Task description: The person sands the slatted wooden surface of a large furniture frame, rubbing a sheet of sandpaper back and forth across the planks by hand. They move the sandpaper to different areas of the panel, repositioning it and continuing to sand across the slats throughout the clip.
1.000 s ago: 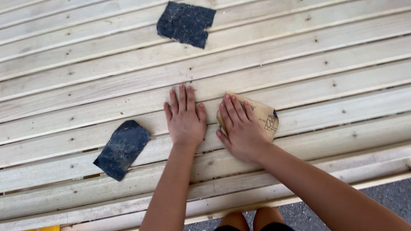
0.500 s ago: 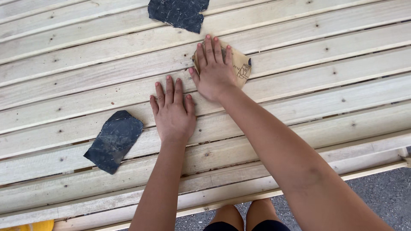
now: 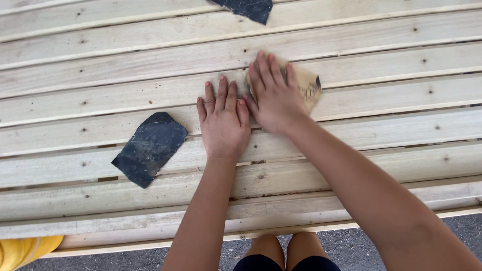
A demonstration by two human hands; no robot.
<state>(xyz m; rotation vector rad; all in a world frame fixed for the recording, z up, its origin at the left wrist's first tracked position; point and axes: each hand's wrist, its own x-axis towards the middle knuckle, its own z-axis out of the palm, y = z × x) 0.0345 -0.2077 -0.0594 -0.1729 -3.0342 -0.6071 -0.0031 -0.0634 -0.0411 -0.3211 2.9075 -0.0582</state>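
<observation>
My right hand (image 3: 273,95) presses flat on a tan sheet of sandpaper (image 3: 306,86) lying on a surface of pale wooden slats (image 3: 381,55). The sheet shows past my fingers on the right side. My left hand (image 3: 223,120) rests palm down on the slats just left of it, fingers together, holding nothing. The two hands nearly touch at the thumbs.
A dark sandpaper piece (image 3: 149,148) lies on the slats left of my left hand. Another dark piece (image 3: 248,7) sits at the top edge. The slat surface ends near my knees (image 3: 283,251), above grey ground. A yellow object (image 3: 25,250) shows at bottom left.
My right hand slid the tan sandpaper away from me, then back toward me and rightward. My left hand stayed flat on the slats.
</observation>
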